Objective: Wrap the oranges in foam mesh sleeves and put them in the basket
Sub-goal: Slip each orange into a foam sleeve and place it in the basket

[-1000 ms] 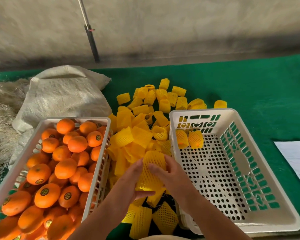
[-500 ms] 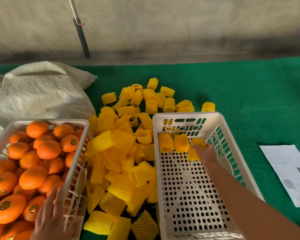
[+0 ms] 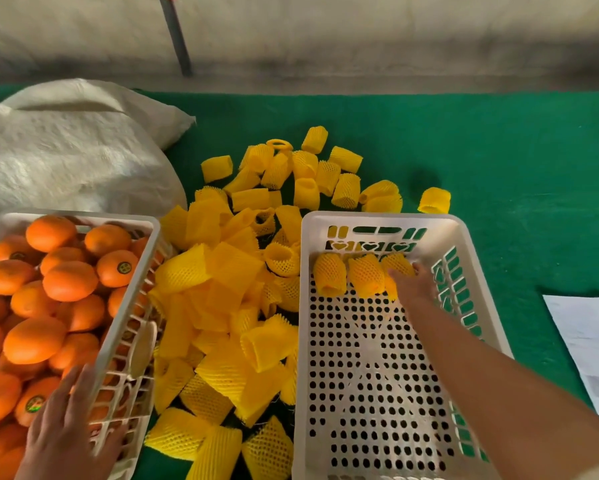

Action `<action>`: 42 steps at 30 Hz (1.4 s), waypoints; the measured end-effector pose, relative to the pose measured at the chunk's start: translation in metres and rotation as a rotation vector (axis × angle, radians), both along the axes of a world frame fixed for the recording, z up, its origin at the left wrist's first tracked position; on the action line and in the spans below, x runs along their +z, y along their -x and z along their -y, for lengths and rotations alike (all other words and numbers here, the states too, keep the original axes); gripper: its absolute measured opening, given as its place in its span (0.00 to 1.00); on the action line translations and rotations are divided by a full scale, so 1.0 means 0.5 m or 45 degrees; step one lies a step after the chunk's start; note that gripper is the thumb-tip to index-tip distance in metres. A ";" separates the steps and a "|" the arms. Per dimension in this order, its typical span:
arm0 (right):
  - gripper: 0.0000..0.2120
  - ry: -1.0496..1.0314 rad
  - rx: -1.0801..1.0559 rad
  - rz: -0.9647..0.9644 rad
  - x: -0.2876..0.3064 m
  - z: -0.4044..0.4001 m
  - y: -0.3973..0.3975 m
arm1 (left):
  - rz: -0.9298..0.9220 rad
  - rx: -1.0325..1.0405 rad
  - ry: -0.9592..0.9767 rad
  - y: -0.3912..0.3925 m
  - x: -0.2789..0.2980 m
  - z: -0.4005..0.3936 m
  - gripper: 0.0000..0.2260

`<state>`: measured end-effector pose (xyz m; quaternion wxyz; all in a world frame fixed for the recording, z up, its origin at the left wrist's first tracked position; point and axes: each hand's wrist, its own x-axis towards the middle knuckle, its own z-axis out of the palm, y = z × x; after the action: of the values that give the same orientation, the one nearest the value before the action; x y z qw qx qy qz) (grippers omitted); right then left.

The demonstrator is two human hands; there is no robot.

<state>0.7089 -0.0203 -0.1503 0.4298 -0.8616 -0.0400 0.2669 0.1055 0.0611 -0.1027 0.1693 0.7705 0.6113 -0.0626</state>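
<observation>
1. Right hand (image 3: 412,284) at the far end of the white basket (image 3: 478,327), fingers on a wrapped orange (image 3: 396,266); grip unclear.
2. Two more wrapped oranges (image 3: 329,275) just left of it, same end.
3. Left hand (image 3: 62,427) flat, fingers spread, over loose oranges (image 3: 69,280) in a crate (image 3: 145,278) left of the basket.
4. Yellow sleeves (image 3: 235,268) between crate and basket.

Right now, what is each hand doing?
Left hand: open, fingers spread over the white plastic basket of bare oranges.
Right hand: on the third yellow foam-wrapped orange; grip cannot be told.
</observation>
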 end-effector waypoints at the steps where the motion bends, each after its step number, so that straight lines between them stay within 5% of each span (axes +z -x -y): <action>1: 0.33 0.003 -0.003 -0.004 -0.009 0.003 -0.004 | 0.005 -0.009 0.005 0.001 0.000 0.000 0.55; 11: 0.39 -0.184 -0.117 -0.018 0.014 0.085 0.066 | 0.070 -0.010 -0.173 -0.080 0.079 0.013 0.56; 19: 0.23 -0.424 0.128 -0.043 0.150 0.124 0.331 | 0.290 0.036 0.053 -0.064 0.106 0.020 0.50; 21: 0.20 -0.412 0.239 0.017 0.180 0.112 0.398 | 0.334 0.057 0.083 -0.054 0.107 0.015 0.45; 25: 0.16 -0.341 0.403 0.223 0.214 0.079 0.505 | 0.483 -0.049 -0.153 -0.025 0.122 -0.026 0.19; 29: 0.23 -0.129 0.467 0.406 0.203 0.068 0.560 | 0.614 -0.013 -0.164 0.020 0.133 -0.097 0.11; 35: 0.31 0.022 0.548 0.520 0.190 0.074 0.600 | 0.465 -0.359 -0.008 0.060 0.104 -0.150 0.23; 42: 0.23 0.177 0.573 0.764 0.169 0.072 0.622 | 0.328 -0.506 -0.179 0.063 0.060 -0.154 0.31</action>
<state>0.3977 -0.0565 -0.0656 0.2701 -0.8982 -0.3343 0.0925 0.0740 0.1384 -0.0729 0.1760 0.8872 0.4240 0.0467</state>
